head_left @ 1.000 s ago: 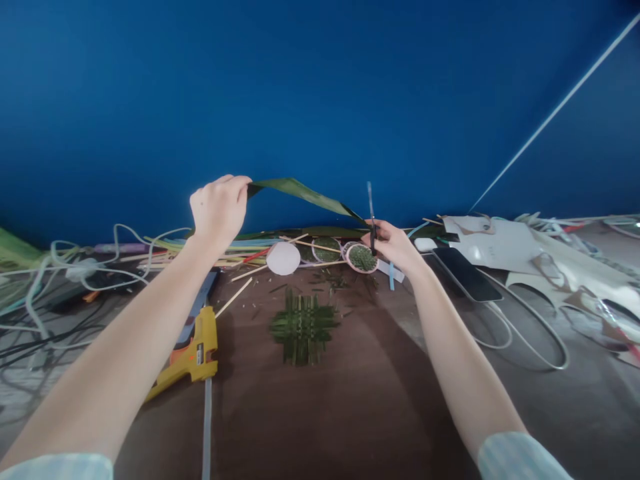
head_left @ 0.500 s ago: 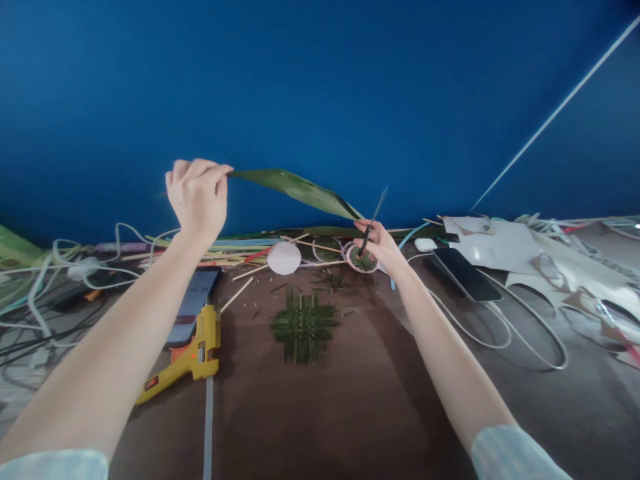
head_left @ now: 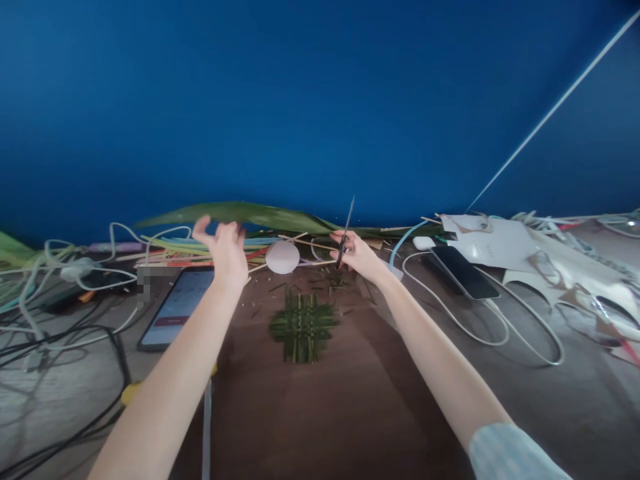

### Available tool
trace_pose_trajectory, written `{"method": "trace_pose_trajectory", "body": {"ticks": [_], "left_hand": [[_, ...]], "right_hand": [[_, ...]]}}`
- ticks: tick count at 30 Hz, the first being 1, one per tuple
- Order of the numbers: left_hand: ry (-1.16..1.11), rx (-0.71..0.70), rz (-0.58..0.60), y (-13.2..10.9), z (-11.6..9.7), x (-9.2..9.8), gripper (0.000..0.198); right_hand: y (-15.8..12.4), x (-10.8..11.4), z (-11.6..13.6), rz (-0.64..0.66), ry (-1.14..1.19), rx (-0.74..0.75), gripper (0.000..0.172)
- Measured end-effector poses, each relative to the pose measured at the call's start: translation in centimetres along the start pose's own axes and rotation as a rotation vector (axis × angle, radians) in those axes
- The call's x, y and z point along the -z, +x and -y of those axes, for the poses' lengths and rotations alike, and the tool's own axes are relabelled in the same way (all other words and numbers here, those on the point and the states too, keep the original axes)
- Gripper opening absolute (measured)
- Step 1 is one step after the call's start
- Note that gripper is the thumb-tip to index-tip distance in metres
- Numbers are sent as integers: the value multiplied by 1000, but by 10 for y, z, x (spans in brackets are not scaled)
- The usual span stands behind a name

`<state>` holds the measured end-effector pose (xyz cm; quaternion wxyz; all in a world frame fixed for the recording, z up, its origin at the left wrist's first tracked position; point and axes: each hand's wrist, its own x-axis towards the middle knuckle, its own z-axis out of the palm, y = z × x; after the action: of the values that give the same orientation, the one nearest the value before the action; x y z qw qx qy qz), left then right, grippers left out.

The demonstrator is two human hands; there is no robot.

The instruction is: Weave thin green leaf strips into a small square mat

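A long green leaf point(head_left: 270, 215) stretches above the far side of the table, against the blue wall. My left hand point(head_left: 226, 250) is raised in front of the leaf with its fingers apart, and nothing shows in its grasp. My right hand point(head_left: 361, 257) is closed on dark scissors point(head_left: 346, 235), their blades pointing up. The leaf's right end meets the fingertips of that same hand. Between my forearms, a woven square of green leaf strips point(head_left: 303, 327) lies flat on the brown table point(head_left: 320, 420).
Behind the weaving is a white disc point(head_left: 283, 257) among thin sticks and leaf scraps. Left are a tablet point(head_left: 167, 313), tangled cables point(head_left: 75, 270) and a yellow glue gun point(head_left: 131, 393), mostly hidden by my forearm. Right are a phone point(head_left: 465, 272), a white cable and cut white card point(head_left: 483, 237).
My left hand has let go of the leaf and moved down and right. The leaf has sunk lower. My right hand, with the scissors, has shifted left.
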<state>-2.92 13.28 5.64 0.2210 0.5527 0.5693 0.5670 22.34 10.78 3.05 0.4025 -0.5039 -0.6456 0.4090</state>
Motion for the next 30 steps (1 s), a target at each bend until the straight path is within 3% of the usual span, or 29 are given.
{"method": "trace_pose_trajectory", "body": {"ticks": [2, 6, 8, 9, 15, 19, 23, 24, 27, 30], "left_hand": [[-204, 152, 10, -3, -3, -7, 33], [-455, 306, 41, -8, -11, -18, 12], [-740, 544, 49, -13, -14, -23, 4], [-759, 589, 56, -17, -15, -26, 7], [-796, 660, -5, -22, -8, -30, 21], [-816, 656, -72, -17, -10, -23, 24], [-842, 641, -107, -16, -17, -13, 24], [-853, 637, -109, -16, -19, -12, 24], [-900, 631, -119, -15, -21, -8, 23], [-960, 629, -128, -12, -22, -8, 23]], "right_hand": [[0, -6, 0, 19, -1, 13, 53], [1, -19, -4, 51, -22, 79, 55], [0, -23, -4, 64, -79, 86, 57], [-2, -25, -2, 70, -119, 86, 58], [-16, -38, 11, 114, -295, 105, 61], [-20, -43, 17, 111, -101, 125, 62], [-20, -21, 25, -88, 179, 137, 45], [-20, -10, 27, -81, 216, 126, 40], [-25, 23, 27, 153, 230, 47, 30], [-34, 43, 23, 407, 189, -148, 37]]}}
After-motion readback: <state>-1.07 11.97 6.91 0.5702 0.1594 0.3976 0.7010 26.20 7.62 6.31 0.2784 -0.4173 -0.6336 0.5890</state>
